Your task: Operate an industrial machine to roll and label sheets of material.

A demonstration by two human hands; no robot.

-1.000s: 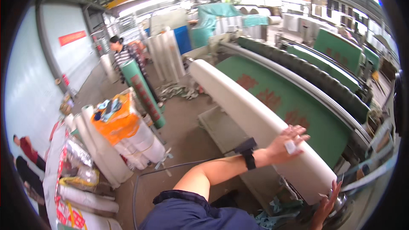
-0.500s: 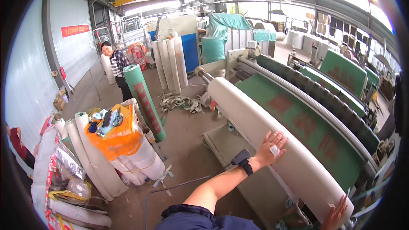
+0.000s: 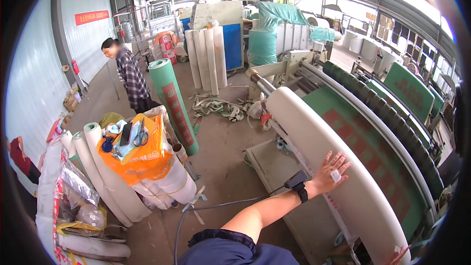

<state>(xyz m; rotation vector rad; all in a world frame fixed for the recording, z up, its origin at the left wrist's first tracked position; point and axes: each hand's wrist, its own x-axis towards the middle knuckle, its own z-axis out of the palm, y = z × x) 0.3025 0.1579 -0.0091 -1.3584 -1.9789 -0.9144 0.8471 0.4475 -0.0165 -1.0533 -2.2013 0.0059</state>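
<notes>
A long white roll [image 3: 338, 152] lies across the machine in front of me, on a metal shaft [image 3: 265, 82] that sticks out at its far end. My left hand [image 3: 329, 174] rests flat on top of the roll, fingers spread, with a small white patch on its back. A black box on a wrist strap [image 3: 297, 182] sits on that arm, and a cable runs from it. Low at the roll's near end, my right hand [image 3: 401, 255] touches the surface. Only its outstretched fingers show in part. Beyond the roll, green sheeting [image 3: 338, 113] with red print spans the machine.
To the left, an orange plastic sheet [image 3: 132, 164] covers bundled rolls, with scissors [image 3: 142, 138] and a phone [image 3: 126, 134] on it. A green roll [image 3: 172, 108] stands upright behind. Fabric scraps [image 3: 221, 107] litter the floor. A person in a plaid shirt [image 3: 131, 76] stands farther back.
My view has shifted, so the roll sits farther right. My left hand stays flat on it. The right hand shows less, at the lower edge. The person in plaid has turned and looks down.
</notes>
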